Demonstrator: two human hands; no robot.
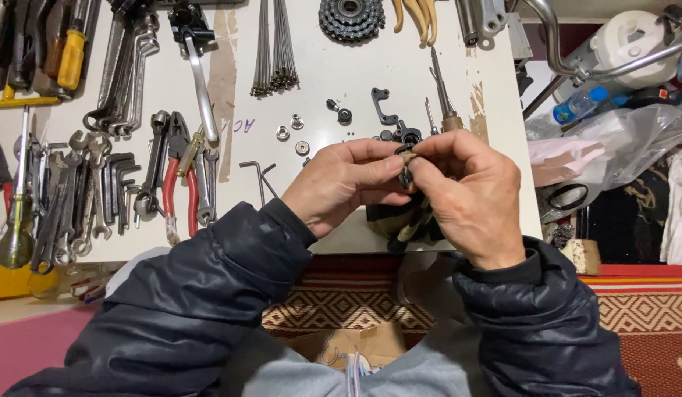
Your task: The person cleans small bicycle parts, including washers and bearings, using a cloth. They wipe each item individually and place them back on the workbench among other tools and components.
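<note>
A white desk (319, 81) carries many tools. At its left lie a row of steel spanners (76, 198), a set of dark hex keys (120, 180) and red-handled pliers (178, 180). A yellow-handled screwdriver (70, 55) lies near the top left corner. A bundle of thin steel spokes (273, 48) lies beside a dark toothed sprocket cluster (350, 18). Three small silver washers (293, 134) sit near a bent black bracket (382, 105) and a wooden-handled awl (444, 99). A clear plastic bag (613, 147) and a blue-capped plastic bottle (580, 105) lie right of the desk, above a red patterned rug (643, 316).
</note>
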